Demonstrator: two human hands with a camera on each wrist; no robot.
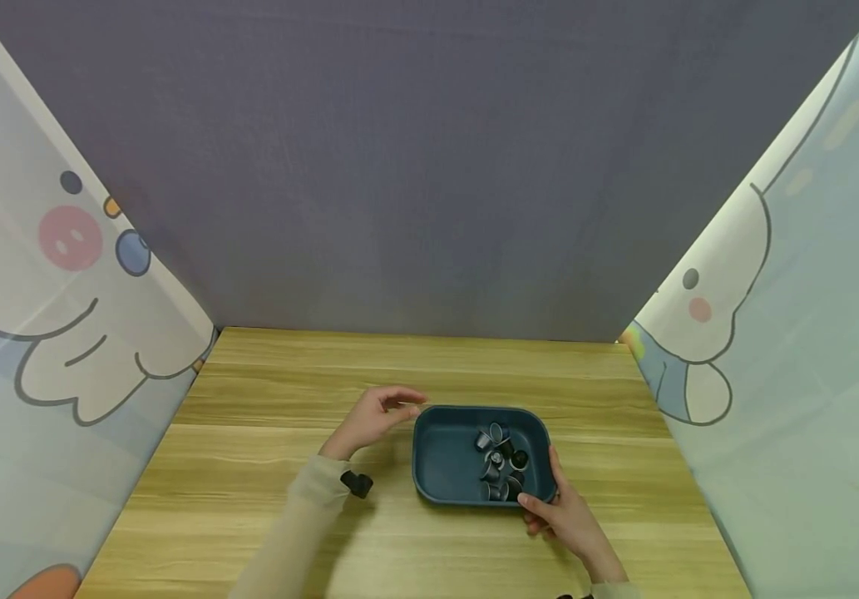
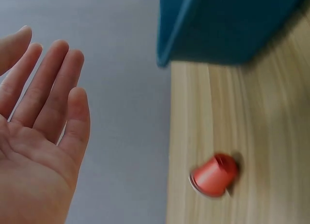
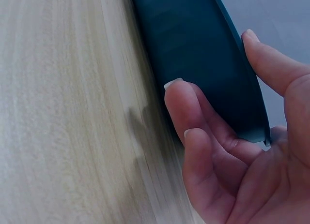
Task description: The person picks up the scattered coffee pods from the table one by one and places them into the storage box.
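A dark teal plastic tray (image 1: 444, 457) with rounded corners holds several small dark and silvery coffee capsules (image 1: 519, 460), bunched in its right half. My right hand (image 1: 570, 516) grips the tray at its near right corner; the thumb lies on the rim, and curled fingers (image 3: 183, 105) press the outer wall from below in the right wrist view. Beside the tray's far left corner is my left hand (image 1: 371, 420), its fingers loosely extended and nothing held. The left wrist view shows its bare palm (image 2: 38, 166). A red coffee capsule (image 2: 214, 175) lies on its side on the table there.
The tray is over a light wood-grain table (image 1: 264, 466). A plain grey backdrop (image 1: 414, 183) stands behind the table. Cartoon-printed panels (image 1: 796, 333) flank it on both sides. A small black device (image 1: 357, 483) sits at the left wrist over a pale sleeve.
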